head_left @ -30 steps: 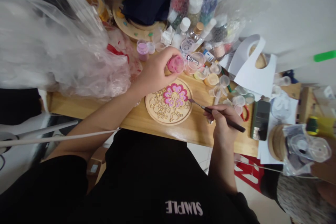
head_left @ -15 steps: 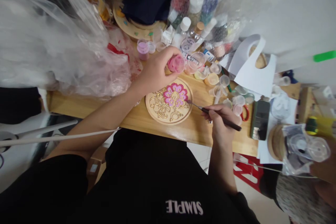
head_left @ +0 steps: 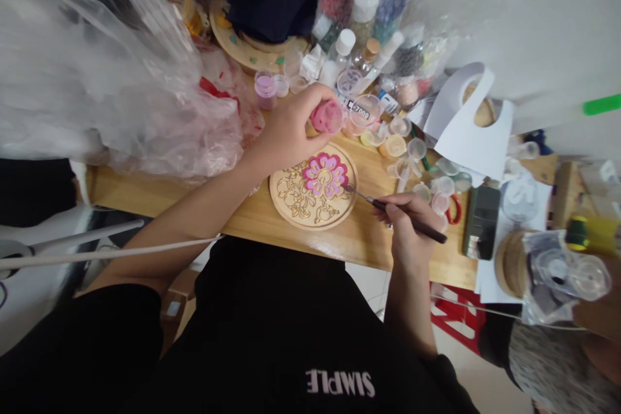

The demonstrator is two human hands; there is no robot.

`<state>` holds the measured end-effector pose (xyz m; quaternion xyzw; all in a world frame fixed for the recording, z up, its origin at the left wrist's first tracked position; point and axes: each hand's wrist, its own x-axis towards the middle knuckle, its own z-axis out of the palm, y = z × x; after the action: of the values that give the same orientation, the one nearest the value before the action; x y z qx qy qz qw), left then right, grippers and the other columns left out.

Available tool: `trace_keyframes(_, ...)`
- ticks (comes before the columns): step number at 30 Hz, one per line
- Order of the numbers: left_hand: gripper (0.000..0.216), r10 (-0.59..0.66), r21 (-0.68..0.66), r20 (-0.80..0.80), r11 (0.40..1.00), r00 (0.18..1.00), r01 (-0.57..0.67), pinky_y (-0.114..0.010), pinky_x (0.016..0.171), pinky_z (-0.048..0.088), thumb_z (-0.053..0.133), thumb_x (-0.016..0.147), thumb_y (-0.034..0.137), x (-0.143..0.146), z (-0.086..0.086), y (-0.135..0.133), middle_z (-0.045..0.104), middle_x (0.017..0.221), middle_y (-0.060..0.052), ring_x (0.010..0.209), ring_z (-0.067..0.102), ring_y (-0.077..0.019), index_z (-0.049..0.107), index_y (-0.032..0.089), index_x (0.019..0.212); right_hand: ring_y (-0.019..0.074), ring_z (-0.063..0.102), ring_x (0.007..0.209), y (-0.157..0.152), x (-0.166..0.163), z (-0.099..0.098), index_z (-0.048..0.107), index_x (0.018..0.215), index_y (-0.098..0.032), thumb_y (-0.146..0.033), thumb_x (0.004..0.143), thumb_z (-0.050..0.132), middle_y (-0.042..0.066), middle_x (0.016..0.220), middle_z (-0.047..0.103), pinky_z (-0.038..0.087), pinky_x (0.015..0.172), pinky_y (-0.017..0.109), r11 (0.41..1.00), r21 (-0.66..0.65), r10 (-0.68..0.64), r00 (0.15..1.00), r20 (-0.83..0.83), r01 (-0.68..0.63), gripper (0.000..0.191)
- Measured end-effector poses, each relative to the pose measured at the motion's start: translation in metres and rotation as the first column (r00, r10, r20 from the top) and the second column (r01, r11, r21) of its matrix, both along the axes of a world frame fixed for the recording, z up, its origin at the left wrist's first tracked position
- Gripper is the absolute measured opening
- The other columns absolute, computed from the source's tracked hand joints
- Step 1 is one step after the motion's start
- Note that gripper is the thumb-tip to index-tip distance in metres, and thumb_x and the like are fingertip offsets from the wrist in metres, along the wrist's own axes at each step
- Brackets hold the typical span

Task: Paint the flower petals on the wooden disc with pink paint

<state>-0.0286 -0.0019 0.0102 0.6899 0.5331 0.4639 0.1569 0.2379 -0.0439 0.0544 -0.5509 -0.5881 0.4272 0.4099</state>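
Note:
My left hand [head_left: 291, 126] is closed round a small clear jar of pink paint [head_left: 326, 117], tilted with its mouth toward me. Below it a round wooden plaque [head_left: 279, 204] lies on the table, with raised gold outlines of flowers and leaves. One large flower [head_left: 324, 175] on it is coloured pink with a darker pink border; the other outlined shapes show bare wood. In my right hand [head_left: 407, 223] is a thin dark-handled palette knife [head_left: 421, 228], its small metal tip at the right edge of the pink flower. Whether the tip touches the surface I cannot tell.
Behind my left hand stands a jar of lilac paint [head_left: 265, 92]. Several little pots and lids [head_left: 392, 146], red-handled scissors [head_left: 453, 209] and a phone [head_left: 482, 223] lie to the right. Plastic bags [head_left: 111, 90] pile up at left; bottles [head_left: 344, 44] stand at the back.
The view has shifted very slightly. Both hands keep nearly the same place, the jar still in the left and the knife tip still by the flower's right edge.

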Motion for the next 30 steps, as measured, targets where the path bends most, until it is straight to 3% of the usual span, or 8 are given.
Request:
trace_keyframes(9, 0.029, -0.013, -0.026, 0.008, 1.000, 1.000, 0.013, -0.045, 0.099, 0.061, 0.068, 0.090, 0.020, -0.0004, -0.0003, 0.0001, 0.072, 0.112, -0.005, 0.112, 0.071, -0.0274, 0.059, 0.024, 0.118, 0.0158, 0.072, 0.054, -0.0007, 0.0016, -0.0018, 0.076, 0.074, -0.023, -0.017, 0.076, 0.069, -0.001, 0.065, 0.077, 0.056, 0.050, 0.026, 1.000, 0.008, 0.000, 1.000, -0.024, 0.000, 0.010)
trace_keyframes(23, 0.029, -0.002, 0.012, -0.021, 1.000, 1.000, 0.002, -0.044, 0.094, 0.062, 0.068, 0.088, 0.023, -0.0011, -0.0037, 0.0026, 0.072, 0.109, -0.004, 0.104, 0.073, -0.0270, 0.060, 0.025, 0.116, 0.0163, 0.072, 0.054, -0.0011, 0.0032, -0.0021, 0.076, 0.073, -0.024, -0.018, 0.076, 0.068, -0.001, 0.066, 0.077, 0.058, 0.050, 0.027, 1.000, 0.019, 0.003, 1.000, 0.005, -0.003, 0.009)
trace_keyframes(30, 0.031, -0.006, -0.015, -0.019, 1.000, 1.000, 0.006, -0.045, 0.098, 0.060, 0.066, 0.089, 0.022, -0.0005, -0.0034, 0.0015, 0.072, 0.114, -0.004, 0.112, 0.072, -0.0279, 0.059, 0.025, 0.119, 0.0173, 0.072, 0.054, -0.0012, 0.0032, -0.0021, 0.076, 0.075, -0.023, -0.023, 0.078, 0.069, -0.001, 0.064, 0.076, 0.058, 0.051, 0.029, 0.999, 0.034, 0.008, 0.999, 0.032, -0.010, 0.007)
